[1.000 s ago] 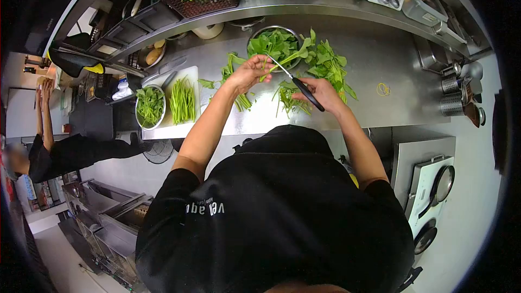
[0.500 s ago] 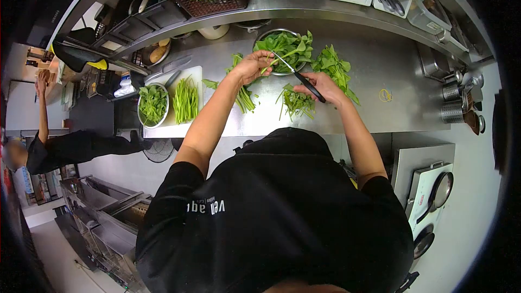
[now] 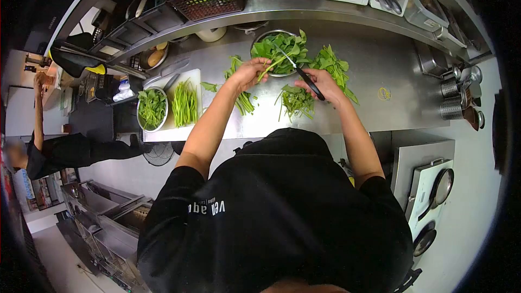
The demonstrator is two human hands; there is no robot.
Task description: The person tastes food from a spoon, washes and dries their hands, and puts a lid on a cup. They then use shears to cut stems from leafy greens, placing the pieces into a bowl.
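Note:
My left hand pinches the green stem of a leafy vegetable over the near left rim of a round metal bowl. Cut leaves fill that metal bowl. In my right hand are black-handled scissors, their silver blades pointing up and left over the bowl, close to the stem. How far apart the blades are is hard to make out. Leafy stalks lie right of the bowl, a bunch of stems below my left hand, and a small pile of leafy trimmings in front of me.
To the left, a white cutting board bears trimmed stems, with a bowl of leaves beside them. A yellow rubber band lies on the steel counter. Overhead, a shelf holds baskets. Another person stands far left.
My left hand has shifted slightly down, lowering the stem toward me. My right hand and the scissors stay nearly in place. The whole view has moved a little left.

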